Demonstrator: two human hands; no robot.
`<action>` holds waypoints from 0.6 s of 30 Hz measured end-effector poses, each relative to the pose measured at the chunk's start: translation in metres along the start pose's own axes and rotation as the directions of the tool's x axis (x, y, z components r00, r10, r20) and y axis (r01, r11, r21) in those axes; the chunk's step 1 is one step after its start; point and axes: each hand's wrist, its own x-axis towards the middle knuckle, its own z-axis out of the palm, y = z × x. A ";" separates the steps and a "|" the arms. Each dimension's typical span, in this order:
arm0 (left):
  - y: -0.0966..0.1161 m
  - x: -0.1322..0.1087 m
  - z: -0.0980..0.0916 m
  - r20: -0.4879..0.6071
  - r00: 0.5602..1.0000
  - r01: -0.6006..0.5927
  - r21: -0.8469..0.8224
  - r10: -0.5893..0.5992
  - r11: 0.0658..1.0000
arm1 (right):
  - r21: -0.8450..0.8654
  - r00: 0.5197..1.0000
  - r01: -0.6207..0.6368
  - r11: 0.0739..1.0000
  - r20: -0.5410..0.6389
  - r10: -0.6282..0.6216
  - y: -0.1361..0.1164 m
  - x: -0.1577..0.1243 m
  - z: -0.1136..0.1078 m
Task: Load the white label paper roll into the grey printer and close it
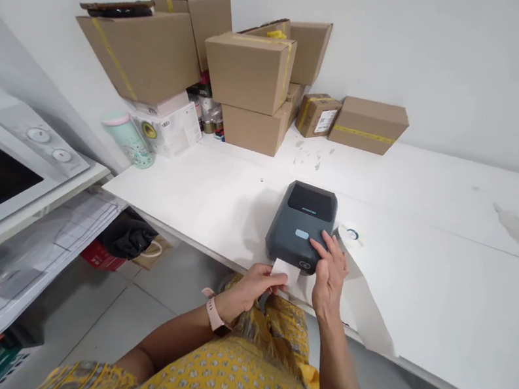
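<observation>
Label printer point(301, 225), dark grey, sits near the front edge of the white table point(449, 279), at 12 o'clock from the person. A white label point(283, 268) sticks out of its front slot at the printer's 6 o'clock. Left hand point(257, 284) pinches that label between thumb and fingers; pink watch point(215, 310) on the wrist. Right hand point(330, 269) lies flat on the printer's front right corner at about 4 o'clock, fingers loose, grasping nothing. A white paper sheet point(365, 305) hangs over the table edge at the printer's 4 o'clock. Cardboard boxes point(248, 70) are stacked at 11 o'clock against the wall, a green tumbler point(129, 139) at 10 o'clock
</observation>
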 end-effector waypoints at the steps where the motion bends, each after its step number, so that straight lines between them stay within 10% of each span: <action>1: 0.000 -0.003 0.001 -0.010 0.999 -0.034 0.007 0.034 0.999 | 0.004 1.000 -0.004 1.000 0.004 0.004 0.000 -0.001 -0.001; 18: -0.009 -0.004 0.002 -0.031 0.985 -0.169 0.035 0.170 0.985 | -0.393 0.988 0.150 0.907 0.037 -0.147 -0.016 0.015 0.001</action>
